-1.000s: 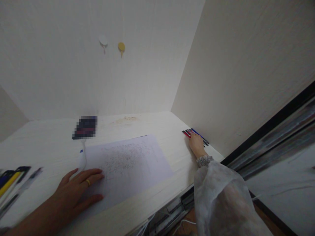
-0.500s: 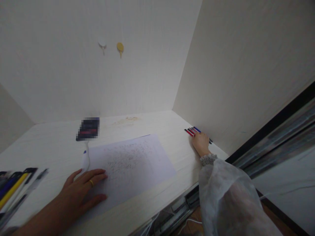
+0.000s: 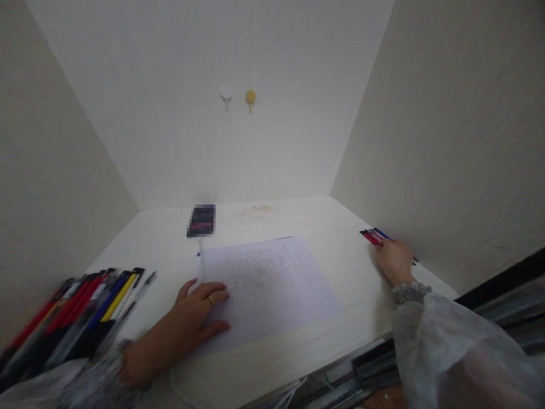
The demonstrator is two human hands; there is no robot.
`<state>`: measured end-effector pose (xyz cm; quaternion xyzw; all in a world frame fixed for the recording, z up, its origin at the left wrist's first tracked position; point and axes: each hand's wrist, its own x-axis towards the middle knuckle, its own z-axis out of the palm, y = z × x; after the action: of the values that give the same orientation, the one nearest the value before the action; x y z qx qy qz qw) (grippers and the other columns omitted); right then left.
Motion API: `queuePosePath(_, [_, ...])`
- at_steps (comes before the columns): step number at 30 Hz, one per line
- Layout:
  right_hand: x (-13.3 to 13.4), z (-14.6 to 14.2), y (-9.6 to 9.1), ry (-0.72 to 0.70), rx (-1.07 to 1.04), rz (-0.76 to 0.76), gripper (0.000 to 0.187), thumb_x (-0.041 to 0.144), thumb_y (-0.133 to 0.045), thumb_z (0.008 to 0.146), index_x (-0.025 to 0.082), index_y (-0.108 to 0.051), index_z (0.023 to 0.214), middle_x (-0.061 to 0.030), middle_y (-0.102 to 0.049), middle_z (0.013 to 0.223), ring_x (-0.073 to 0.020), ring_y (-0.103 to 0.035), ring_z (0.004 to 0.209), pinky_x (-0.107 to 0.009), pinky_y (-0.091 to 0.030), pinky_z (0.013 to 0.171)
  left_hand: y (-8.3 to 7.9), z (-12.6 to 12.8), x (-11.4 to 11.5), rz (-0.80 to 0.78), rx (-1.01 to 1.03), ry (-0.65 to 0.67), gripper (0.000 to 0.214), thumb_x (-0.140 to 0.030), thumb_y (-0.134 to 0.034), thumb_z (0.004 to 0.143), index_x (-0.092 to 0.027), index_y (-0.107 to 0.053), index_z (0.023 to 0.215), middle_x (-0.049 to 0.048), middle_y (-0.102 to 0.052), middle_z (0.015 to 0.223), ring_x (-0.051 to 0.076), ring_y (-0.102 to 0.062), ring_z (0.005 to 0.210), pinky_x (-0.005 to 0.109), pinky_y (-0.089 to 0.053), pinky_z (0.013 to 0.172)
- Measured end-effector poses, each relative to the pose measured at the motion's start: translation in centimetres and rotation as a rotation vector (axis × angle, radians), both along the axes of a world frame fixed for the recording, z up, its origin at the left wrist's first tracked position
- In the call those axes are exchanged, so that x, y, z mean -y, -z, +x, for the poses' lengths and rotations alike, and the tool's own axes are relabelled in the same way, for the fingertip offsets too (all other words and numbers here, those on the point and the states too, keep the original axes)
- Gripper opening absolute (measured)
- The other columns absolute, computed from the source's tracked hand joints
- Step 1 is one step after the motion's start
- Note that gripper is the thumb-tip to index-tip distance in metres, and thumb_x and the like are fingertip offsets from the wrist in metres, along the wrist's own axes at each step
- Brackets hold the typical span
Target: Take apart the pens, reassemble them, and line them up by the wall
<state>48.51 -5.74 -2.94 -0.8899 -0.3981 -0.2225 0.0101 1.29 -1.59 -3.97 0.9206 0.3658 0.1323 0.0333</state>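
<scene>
My left hand (image 3: pixel 191 315) lies flat with fingers spread on the near left corner of a scribbled white sheet of paper (image 3: pixel 272 284); a gold ring shows on one finger. My right hand (image 3: pixel 395 261) rests palm down on a small row of red, blue and black pens (image 3: pixel 373 236) lying on the desk by the right wall. Its fingers cover the pens' near ends, and whether they grip one is hidden.
Several pens in red, blue, yellow and black (image 3: pixel 80 312) lie in a row at the desk's left edge. A dark phone-like device (image 3: pixel 201 220) with a white cable sits behind the paper. Two wall hooks (image 3: pixel 237 96) hang above. Walls close in on three sides.
The view swung left, so the left-hand row of pens and left wall now show fully. Both hands stay where they were on paper and pens.
</scene>
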Motion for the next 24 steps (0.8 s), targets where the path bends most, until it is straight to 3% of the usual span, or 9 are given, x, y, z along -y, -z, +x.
queuePosePath(4, [-0.5, -0.7, -0.8, -0.087, 0.005, 0.023, 0.039, 0.027, -0.029, 0.079, 0.006, -0.060, 0.088, -0.0199, -0.058, 0.081, -0.0280, -0.053, 0.075, -0.035, -0.034, 0.061, -1.7, 0.2, 0.7, -0.095, -0.017, 0.040, 0.039, -0.042, -0.049, 0.071, -0.025, -0.048, 0.106, 0.0059, -0.052, 0.111, 0.022, -0.045, 0.103, 0.048, -0.017, 0.094])
queuePosePath(7, [-1.9, -2.3, -1.4, -0.250, 0.026, 0.069, 0.036, 0.028, -0.030, 0.079, 0.010, -0.061, 0.085, -0.0157, -0.059, 0.080, -0.0247, -0.053, 0.075, -0.033, -0.034, 0.063, -2.5, 0.3, 1.1, -0.121, -0.004, 0.048, 0.039, -0.041, -0.049, 0.072, -0.024, -0.047, 0.107, 0.0065, -0.052, 0.111, 0.021, -0.044, 0.104, 0.048, -0.015, 0.094])
queuePosePath(10, [-3.8, -5.4, -1.6, -0.474, 0.039, 0.142, 0.030, 0.029, -0.035, 0.077, 0.013, -0.061, 0.079, -0.0114, -0.059, 0.076, -0.0211, -0.052, 0.073, -0.030, -0.035, 0.064, -2.6, 0.4, 1.2, -0.104, -0.001, 0.024, 0.037, -0.040, -0.050, 0.073, -0.022, -0.048, 0.105, 0.0066, -0.052, 0.110, 0.020, -0.044, 0.103, 0.048, -0.015, 0.095])
queuePosePath(13, [-5.0, -9.3, -1.0, -0.650, -0.006, 0.129, 0.024, 0.027, -0.040, 0.075, 0.015, -0.060, 0.075, -0.0081, -0.059, 0.074, -0.0193, -0.051, 0.071, -0.029, -0.034, 0.064, -2.9, 0.3, 0.8, -0.032, -0.004, -0.021, 0.032, -0.036, -0.049, 0.074, -0.020, -0.050, 0.102, 0.0067, -0.053, 0.107, 0.019, -0.046, 0.100, 0.042, -0.024, 0.093])
queuePosePath(15, [-5.3, -11.7, -0.4, -0.737, -0.023, 0.100, 0.024, 0.027, -0.039, 0.076, 0.015, -0.060, 0.075, -0.0077, -0.059, 0.074, -0.0192, -0.050, 0.072, -0.030, -0.033, 0.065, -3.4, -0.3, 0.4, 0.062, -0.021, -0.135, 0.027, -0.032, -0.044, 0.078, -0.018, -0.050, 0.101, 0.0073, -0.054, 0.103, 0.019, -0.048, 0.096, 0.036, -0.034, 0.085])
queuePosePath(18, [-5.3, -13.5, 0.3, -0.807, -0.033, 0.064, 0.024, 0.027, -0.039, 0.076, 0.015, -0.060, 0.076, -0.0083, -0.059, 0.076, -0.0203, -0.049, 0.074, -0.031, -0.032, 0.065, -4.5, -1.8, -0.5, 0.223, -0.128, -0.399, 0.025, -0.026, -0.036, 0.081, -0.015, -0.051, 0.097, 0.0093, -0.056, 0.093, 0.022, -0.053, 0.086, 0.036, -0.040, 0.075])
queuePosePath(21, [-5.5, -12.9, 0.9, -0.812, -0.070, 0.064, 0.024, 0.027, -0.040, 0.075, 0.015, -0.060, 0.076, -0.0089, -0.059, 0.078, -0.0203, -0.050, 0.075, -0.031, -0.031, 0.066, -5.0, -3.6, -1.4, 0.300, -0.284, -0.612, 0.022, -0.023, -0.039, 0.078, -0.010, -0.053, 0.088, 0.0128, -0.056, 0.084, 0.025, -0.056, 0.078, 0.037, -0.043, 0.067])
queuePosePath(24, [-5.9, -11.5, 1.3, -0.762, -0.150, 0.099, 0.024, 0.029, -0.041, 0.074, 0.015, -0.060, 0.076, -0.0080, -0.060, 0.078, -0.0194, -0.051, 0.073, -0.030, -0.033, 0.065, -4.5, -4.6, -2.1, 0.244, -0.376, -0.656, 0.020, -0.017, -0.037, 0.076, -0.008, -0.054, 0.081, 0.0136, -0.057, 0.077, 0.025, -0.059, 0.071, 0.034, -0.045, 0.057])
